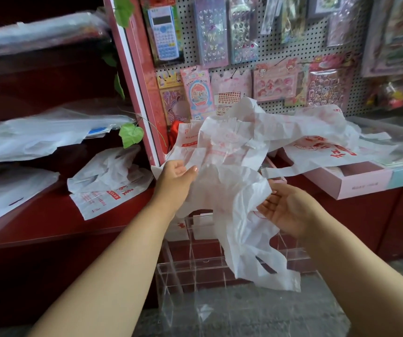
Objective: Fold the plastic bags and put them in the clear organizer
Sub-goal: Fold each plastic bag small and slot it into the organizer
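A clear organizer point(195, 276), divided into compartments, is seen nearest, on the floor below both arms. Above it, a crumpled white plastic bag point(232, 198) is held up between the hands. Its upper left edge is pinched by the left hand point(176, 175) between thumb and fingers; its right side is touched by the right hand point(284, 210), fingers loosely spread, palm up. More printed bags point(103, 188) are shown on the red shelf point(49, 222) at left. Farther back, a calculator point(162, 32) and sticker packs point(211, 30) are hung on a pegboard point(268, 45).
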Demonstrator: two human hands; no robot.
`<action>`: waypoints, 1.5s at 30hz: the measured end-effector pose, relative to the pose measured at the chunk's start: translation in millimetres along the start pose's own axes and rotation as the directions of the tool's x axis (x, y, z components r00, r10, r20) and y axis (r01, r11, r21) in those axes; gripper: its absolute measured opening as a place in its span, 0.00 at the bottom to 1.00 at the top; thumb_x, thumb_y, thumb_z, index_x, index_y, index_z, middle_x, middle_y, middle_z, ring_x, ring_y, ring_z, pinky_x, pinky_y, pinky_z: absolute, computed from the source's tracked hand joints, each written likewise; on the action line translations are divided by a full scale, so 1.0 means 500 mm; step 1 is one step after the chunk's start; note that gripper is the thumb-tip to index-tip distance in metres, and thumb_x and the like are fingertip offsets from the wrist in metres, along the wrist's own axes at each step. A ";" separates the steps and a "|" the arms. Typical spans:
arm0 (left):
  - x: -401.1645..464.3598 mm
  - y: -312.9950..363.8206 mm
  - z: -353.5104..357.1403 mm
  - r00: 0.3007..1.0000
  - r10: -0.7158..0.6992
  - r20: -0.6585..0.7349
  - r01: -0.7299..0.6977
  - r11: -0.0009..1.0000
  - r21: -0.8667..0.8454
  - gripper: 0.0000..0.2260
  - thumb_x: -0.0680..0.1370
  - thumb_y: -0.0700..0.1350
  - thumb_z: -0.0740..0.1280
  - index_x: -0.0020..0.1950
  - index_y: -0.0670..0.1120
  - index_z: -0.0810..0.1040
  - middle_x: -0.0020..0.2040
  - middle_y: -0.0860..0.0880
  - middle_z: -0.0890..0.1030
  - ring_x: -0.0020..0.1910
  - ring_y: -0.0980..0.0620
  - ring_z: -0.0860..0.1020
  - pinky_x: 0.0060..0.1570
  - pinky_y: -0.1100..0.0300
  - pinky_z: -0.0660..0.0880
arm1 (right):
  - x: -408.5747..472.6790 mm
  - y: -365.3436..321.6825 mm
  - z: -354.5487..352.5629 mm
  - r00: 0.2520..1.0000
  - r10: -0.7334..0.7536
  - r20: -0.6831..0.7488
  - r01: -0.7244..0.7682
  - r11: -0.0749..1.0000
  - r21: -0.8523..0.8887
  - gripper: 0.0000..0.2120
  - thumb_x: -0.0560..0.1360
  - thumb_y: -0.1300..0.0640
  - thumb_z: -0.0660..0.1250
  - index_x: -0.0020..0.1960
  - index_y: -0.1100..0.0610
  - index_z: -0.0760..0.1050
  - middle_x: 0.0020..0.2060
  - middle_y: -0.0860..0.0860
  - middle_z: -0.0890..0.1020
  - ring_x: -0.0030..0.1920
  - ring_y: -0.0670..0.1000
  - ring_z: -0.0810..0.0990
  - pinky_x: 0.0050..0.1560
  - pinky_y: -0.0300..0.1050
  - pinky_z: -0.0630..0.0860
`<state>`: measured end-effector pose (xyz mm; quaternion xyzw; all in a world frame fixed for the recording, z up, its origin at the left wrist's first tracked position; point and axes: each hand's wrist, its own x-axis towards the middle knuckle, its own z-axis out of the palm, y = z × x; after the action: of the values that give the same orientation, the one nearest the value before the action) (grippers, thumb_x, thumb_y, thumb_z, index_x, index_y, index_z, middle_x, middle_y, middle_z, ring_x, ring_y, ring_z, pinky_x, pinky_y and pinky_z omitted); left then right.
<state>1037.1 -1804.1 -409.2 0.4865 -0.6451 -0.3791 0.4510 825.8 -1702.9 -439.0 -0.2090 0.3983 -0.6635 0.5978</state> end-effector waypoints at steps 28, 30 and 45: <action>-0.153 -0.084 -0.149 0.951 -0.133 -0.280 -0.008 0.893 -0.450 0.08 0.82 0.44 0.64 0.57 0.46 0.81 0.58 0.47 0.83 0.60 0.48 0.80 0.65 0.46 0.73 | -0.041 0.005 0.015 0.990 -0.139 0.037 0.125 0.958 0.257 0.14 0.80 0.54 0.61 0.62 0.61 0.76 0.37 0.52 0.86 0.36 0.47 0.84 0.47 0.45 0.83; -0.159 -0.101 -0.162 0.943 -0.150 -0.299 -0.006 0.886 -0.464 0.11 0.81 0.45 0.64 0.61 0.44 0.80 0.59 0.46 0.83 0.61 0.47 0.80 0.65 0.44 0.72 | -0.038 0.004 0.016 0.991 -0.134 0.024 0.119 0.939 0.321 0.16 0.80 0.55 0.62 0.64 0.61 0.75 0.37 0.52 0.85 0.38 0.47 0.82 0.47 0.44 0.83; -0.153 -0.147 -0.182 0.932 -0.155 -0.327 -0.013 0.888 -0.460 0.08 0.82 0.45 0.64 0.56 0.48 0.82 0.58 0.46 0.83 0.60 0.47 0.80 0.63 0.45 0.74 | 0.005 0.016 -0.030 0.970 -0.241 0.026 0.240 0.970 0.048 0.05 0.75 0.62 0.66 0.48 0.64 0.77 0.43 0.57 0.83 0.45 0.52 0.82 0.47 0.42 0.82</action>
<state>1153.6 -1752.4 -465.9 0.4512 -0.4276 -0.4420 0.6467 818.8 -1700.7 -454.8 -0.2528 0.3457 -0.7364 0.5237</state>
